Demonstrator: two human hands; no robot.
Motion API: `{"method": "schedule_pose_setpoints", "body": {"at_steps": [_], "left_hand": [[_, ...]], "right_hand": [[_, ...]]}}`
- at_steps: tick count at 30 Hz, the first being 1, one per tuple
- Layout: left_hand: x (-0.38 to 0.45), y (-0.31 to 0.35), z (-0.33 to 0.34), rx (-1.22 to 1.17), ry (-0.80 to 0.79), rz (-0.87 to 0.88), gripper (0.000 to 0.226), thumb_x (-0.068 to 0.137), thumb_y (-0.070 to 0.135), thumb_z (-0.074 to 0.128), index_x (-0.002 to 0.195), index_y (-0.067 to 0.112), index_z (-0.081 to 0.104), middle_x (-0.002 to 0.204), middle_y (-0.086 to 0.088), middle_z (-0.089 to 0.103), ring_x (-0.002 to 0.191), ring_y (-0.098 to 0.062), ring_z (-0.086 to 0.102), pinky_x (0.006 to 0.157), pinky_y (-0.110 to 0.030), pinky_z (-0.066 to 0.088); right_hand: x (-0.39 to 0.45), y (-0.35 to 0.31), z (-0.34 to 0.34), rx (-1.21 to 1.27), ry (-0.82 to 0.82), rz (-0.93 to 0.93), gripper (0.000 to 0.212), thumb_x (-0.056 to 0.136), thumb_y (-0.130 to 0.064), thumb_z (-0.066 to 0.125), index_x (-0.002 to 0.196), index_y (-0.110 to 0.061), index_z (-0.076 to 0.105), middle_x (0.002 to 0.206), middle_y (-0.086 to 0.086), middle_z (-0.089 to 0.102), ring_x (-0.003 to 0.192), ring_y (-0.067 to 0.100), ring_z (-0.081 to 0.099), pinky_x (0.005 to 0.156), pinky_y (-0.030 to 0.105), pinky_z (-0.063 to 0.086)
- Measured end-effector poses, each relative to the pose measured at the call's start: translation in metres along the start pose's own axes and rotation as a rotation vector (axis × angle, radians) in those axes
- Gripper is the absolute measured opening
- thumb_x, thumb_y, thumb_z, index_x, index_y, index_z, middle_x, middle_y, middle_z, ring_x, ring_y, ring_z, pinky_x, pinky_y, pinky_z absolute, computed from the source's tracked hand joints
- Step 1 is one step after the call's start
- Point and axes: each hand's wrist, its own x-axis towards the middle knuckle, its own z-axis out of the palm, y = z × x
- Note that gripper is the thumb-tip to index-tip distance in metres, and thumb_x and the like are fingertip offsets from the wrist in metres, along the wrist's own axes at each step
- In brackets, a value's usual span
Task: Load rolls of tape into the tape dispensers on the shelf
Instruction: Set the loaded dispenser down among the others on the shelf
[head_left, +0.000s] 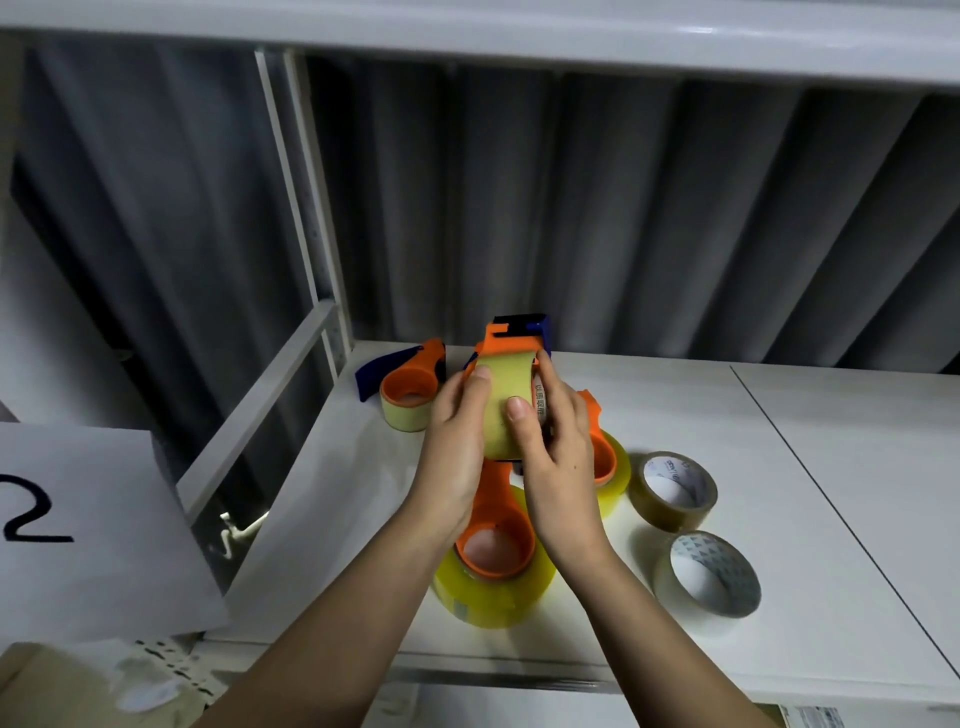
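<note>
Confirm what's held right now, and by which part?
Both hands, left hand and right hand, hold the tape roll in the orange dispenser, thumbs on its outer band.

Glossy yellow film on the near tape roll (493, 587) — matt orange plastic dispenser (511, 343), smooth white-painted shelf (779, 441), corrugated metal wall (623, 208).

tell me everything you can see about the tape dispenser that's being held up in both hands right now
The held dispenser is orange plastic with a dark blue part at its far top end. It is lifted above the white shelf, upright, and carries a pale yellow tape roll whose broad face points at the camera. The left hand grips the roll's left side, thumb on its face; the right hand grips the right side, thumb pressed on the face. Its lower part is hidden by the hands.
</note>
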Motion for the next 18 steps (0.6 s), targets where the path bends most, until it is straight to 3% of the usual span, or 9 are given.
{"method": "schedule_pose_setpoints", "body": {"at_steps": [3,7,10,14,16,18], "left_hand": [[-0.002,-0.001,0.003,-0.004,-0.005,0.007,0.020,0.098,0.027,0.047,0.111,0.023,0.063,0.105,-0.002,0.071,0.095,-0.016,0.070,0.079,-0.030,0.056],[-0.005,-0.004,0.007,-0.009,0.005,0.007,0.029,0.097,0.029,0.049,0.121,0.017,0.060,0.112,-0.005,0.069,0.102,-0.018,0.068,0.079,-0.028,0.055],[-0.007,-0.006,0.009,0.022,0.012,0.035,0.027,0.097,0.029,0.050,0.119,0.018,0.062,0.111,-0.003,0.070,0.102,-0.016,0.068,0.080,-0.027,0.054],[-0.003,-0.001,0.003,0.054,-0.005,0.070,0.016,0.098,0.025,0.048,0.098,0.028,0.063,0.086,0.011,0.074,0.085,-0.006,0.070,0.075,-0.024,0.055],[-0.003,0.004,0.000,0.080,-0.038,0.097,0.018,0.099,0.023,0.047,0.091,0.031,0.060,0.075,0.020,0.071,0.075,0.002,0.068,0.067,-0.018,0.054],[-0.005,0.008,0.000,0.097,-0.075,0.105,0.019,0.099,0.023,0.046,0.090,0.034,0.057,0.072,0.026,0.069,0.072,0.008,0.066,0.062,-0.013,0.053]], "right_hand": [[-0.001,0.002,0.003,0.009,0.042,-0.010,0.058,0.093,-0.056,0.047,0.144,-0.032,0.040,0.142,-0.007,0.043,0.123,-0.020,0.033,0.104,0.009,0.035],[-0.002,0.003,0.008,0.047,0.096,0.015,0.046,0.088,-0.059,0.038,0.133,-0.049,0.040,0.140,-0.010,0.044,0.130,-0.005,0.039,0.112,0.025,0.035],[-0.007,0.001,0.012,0.065,0.091,0.002,0.039,0.089,-0.060,0.035,0.128,-0.056,0.035,0.143,-0.011,0.042,0.132,-0.003,0.038,0.114,0.030,0.034],[0.004,0.000,-0.006,0.251,-0.064,0.131,0.064,0.071,-0.062,0.060,0.129,-0.057,0.035,0.140,-0.012,0.044,0.131,0.015,0.047,0.106,0.052,0.042],[0.013,-0.005,-0.018,0.207,-0.155,0.171,0.078,0.062,-0.060,0.072,0.133,-0.045,0.042,0.136,-0.008,0.044,0.124,0.015,0.053,0.097,0.051,0.051],[0.017,-0.007,-0.023,0.189,-0.163,0.157,0.082,0.064,-0.056,0.081,0.134,-0.035,0.044,0.136,-0.003,0.046,0.117,0.004,0.055,0.090,0.040,0.056]]}}
